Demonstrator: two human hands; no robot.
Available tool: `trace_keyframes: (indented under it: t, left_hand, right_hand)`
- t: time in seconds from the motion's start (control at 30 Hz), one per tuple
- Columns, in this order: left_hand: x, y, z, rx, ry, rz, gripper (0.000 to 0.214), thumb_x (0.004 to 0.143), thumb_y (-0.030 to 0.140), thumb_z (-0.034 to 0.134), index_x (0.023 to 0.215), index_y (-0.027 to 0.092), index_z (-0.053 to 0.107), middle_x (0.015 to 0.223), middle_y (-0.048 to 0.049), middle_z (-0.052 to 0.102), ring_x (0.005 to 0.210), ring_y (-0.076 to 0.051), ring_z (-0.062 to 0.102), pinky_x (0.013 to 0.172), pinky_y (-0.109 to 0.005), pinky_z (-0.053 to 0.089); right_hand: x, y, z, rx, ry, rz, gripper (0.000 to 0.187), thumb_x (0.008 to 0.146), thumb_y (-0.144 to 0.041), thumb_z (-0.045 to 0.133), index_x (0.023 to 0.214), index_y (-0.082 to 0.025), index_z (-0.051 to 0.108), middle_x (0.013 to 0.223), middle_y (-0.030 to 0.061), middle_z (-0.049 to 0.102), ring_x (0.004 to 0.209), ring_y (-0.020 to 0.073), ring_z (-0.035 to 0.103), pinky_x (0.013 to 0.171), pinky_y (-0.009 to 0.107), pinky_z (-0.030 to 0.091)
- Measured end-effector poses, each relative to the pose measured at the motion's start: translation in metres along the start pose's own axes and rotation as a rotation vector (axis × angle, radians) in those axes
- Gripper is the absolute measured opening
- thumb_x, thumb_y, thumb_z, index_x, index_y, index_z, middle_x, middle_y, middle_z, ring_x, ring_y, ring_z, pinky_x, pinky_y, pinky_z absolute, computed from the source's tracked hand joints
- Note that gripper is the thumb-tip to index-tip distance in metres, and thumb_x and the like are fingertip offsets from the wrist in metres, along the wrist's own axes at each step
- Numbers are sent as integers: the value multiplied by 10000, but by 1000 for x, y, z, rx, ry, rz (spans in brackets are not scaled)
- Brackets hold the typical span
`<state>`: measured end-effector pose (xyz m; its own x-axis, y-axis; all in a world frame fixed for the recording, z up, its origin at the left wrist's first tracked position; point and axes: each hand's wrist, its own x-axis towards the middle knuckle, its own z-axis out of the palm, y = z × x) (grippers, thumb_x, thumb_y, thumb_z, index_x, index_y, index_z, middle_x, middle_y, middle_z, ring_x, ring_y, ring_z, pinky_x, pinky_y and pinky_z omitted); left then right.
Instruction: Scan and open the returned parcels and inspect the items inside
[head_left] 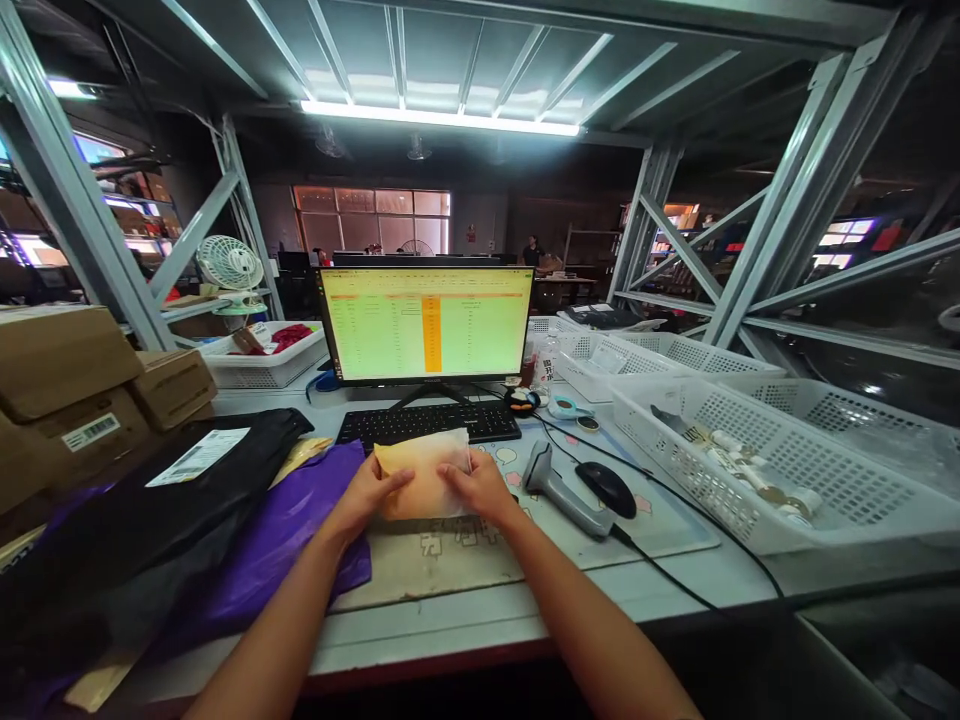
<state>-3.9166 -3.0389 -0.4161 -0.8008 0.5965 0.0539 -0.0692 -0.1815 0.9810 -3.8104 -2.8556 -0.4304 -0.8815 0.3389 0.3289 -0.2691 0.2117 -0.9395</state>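
Left hand (367, 490) and right hand (484, 485) each pinch one side of a small, pale packet (424, 478), thumbs showing on it. It is in front of the keyboard (491, 420), hiding part of it. Brown boxes (67, 365) are piled far to the left of the keyboard. Nearer to the keyboard lie a black bag (217, 500) and a purple bag (262, 545). Behind the keyboard stands a lit screen (480, 335). Right of the keyboard are a gray scanner (564, 497), a black mouse (607, 488), then a white basket (694, 483).
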Motion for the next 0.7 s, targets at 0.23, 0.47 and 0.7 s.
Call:
trace_keyframes:
  t: [0.23,0.47,0.7]
  left_hand:
    - [-2,2,2,100,173,53,610,391,449,998,833,118,738,820,-88,778,686,-215,693,626,-288,546]
    - [-3,-2,4,212,255,200,639,525,592,914,938,145,719,881,-80,768,793,-233,702,667,-279,542]
    - [1,-5,-4,183,295,275,598,570,636,885,859,154,682,649,4,641,585,-137,559,548,-216,425]
  right_hand:
    - [3,11,2,-17,21,14,560,748,-718,682,730,-160,633,677,9,542,649,131,425,548,240,324]
    - [1,8,2,-41,142,10,518,805,-687,597,647,-199,523,599,-12,452,619,128,353,559,257,307]
    - [3,8,0,-58,127,16,485,765,-648,627,624,-193,539,589,-15,450,618,127,349,566,255,298]
